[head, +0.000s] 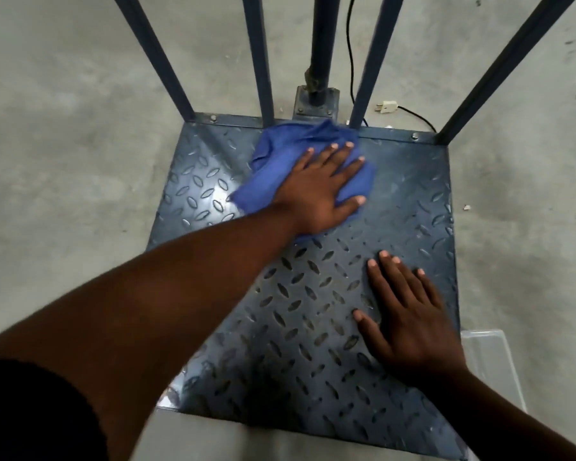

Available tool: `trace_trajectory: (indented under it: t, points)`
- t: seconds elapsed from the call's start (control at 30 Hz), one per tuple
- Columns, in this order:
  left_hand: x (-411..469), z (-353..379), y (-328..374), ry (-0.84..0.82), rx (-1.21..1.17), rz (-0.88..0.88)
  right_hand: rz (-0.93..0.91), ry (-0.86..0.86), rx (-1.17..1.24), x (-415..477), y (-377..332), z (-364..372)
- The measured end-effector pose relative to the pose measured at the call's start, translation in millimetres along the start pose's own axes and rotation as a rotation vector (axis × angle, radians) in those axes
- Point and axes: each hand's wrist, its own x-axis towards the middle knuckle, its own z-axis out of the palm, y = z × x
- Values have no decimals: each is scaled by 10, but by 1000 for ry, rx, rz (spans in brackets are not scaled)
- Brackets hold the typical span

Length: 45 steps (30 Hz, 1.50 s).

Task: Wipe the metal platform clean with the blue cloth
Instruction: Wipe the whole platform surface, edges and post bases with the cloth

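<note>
The metal platform [409, 194] is a dark blue square plate with a raised diamond tread, lying on a grey concrete floor. A crumpled blue cloth [280, 154] lies on its far middle part, close to the back edge. My left hand [323, 184] presses flat on the cloth with straight, spread fingers. My right hand [409, 317] rests flat on the bare plate at the near right, fingers straight and spread, holding nothing.
Blue metal bars [258, 58] rise from the platform's back edge, with a round post [321, 48] on a bolted base behind them. A black cable with a white plug [388, 106] lies on the floor at the back right. A clear plastic container [492, 364] sits near the right corner.
</note>
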Motion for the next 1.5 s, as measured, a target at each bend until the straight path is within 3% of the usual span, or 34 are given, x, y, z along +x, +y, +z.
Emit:
trace_trajectory:
  t: [0.2, 0.37, 0.53, 0.67, 0.77, 1.03, 1.1, 1.17, 1.27, 1.33, 1.43, 1.5]
  points:
    - [-1020, -321, -1716, 75, -114, -498, 5, -7, 19, 43, -51, -7]
    - [-1479, -161, -1514, 136, -278, -656, 15, -17, -5, 24, -49, 0]
    - [-2891, 40, -928, 78, -197, -556, 7, 11, 11, 47, -66, -9]
    - [-3661, 143, -684, -14, -23, -323, 9, 32, 14, 43, -86, 23]
    - [-3364, 122, -797, -35, 34, -270, -1, 41, 24, 61, -73, 17]
    - [-1103, -112, -813, 26, 16, -575, 30, 54, 43, 60, -115, -8]
    - [-791, -83, -459, -4, 19, -466, 148, 89, 76, 80, -130, -2]
    - [-738, 62, 78, 10, 30, -228, 256, 146, 103, 93, -129, 19]
    - [-1062, 277, 825, 29, 20, 108, 252, 214, 112, 82, -95, 92]
    - [-1353, 282, 938, -16, -6, 164, 219, 223, 103, 69, -55, 131]
    - [-1669, 247, 526, -69, 6, 255, 231, 223, 95, 76, -81, 120]
    - [-1622, 179, 40, -41, -2, 127, 244, 190, 76, 82, -107, 101]
